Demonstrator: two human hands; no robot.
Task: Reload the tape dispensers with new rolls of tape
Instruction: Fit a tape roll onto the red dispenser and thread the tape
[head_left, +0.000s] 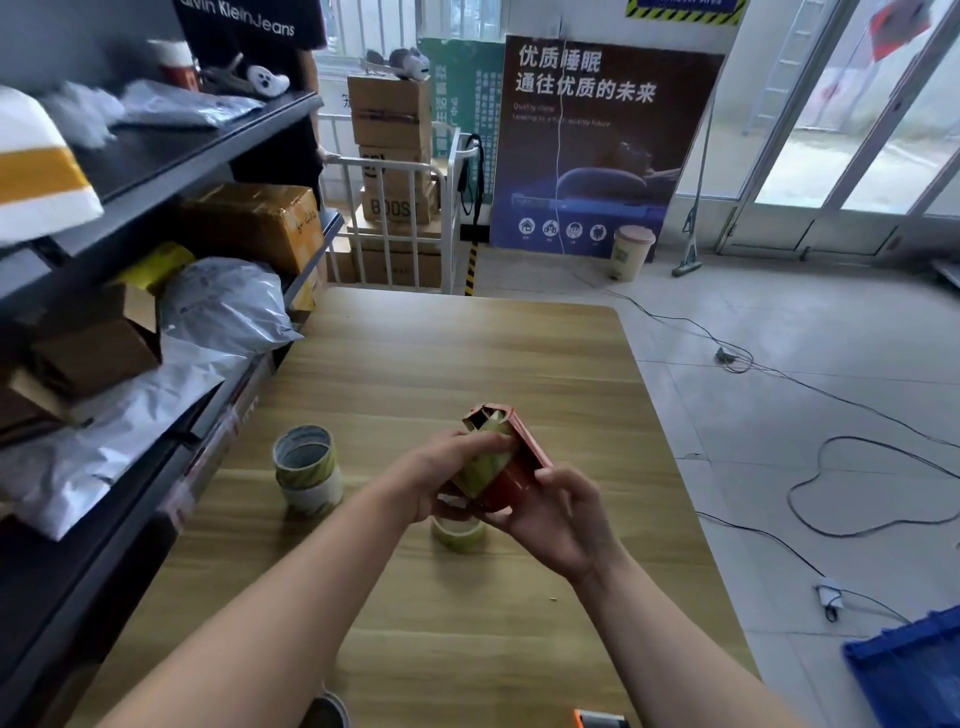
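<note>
Both hands hold a red tape dispenser (519, 457) above the middle of the wooden table (467, 353). A yellowish tape roll (485, 460) sits inside it. My left hand (441, 475) grips the roll's side of the dispenser. My right hand (558, 512) holds the dispenser's red body from the right and below. Two tape rolls (306, 470) stand stacked on the table to the left. Another yellowish roll (457, 532) lies on the table under my hands, partly hidden.
A dark shelf unit (156, 171) with parcels and plastic bags runs along the left table edge. A person in a black shirt (260, 31) stands behind it. An orange object (600, 719) and a dark round thing (324, 712) show at the near edge. Cables cross the floor on the right.
</note>
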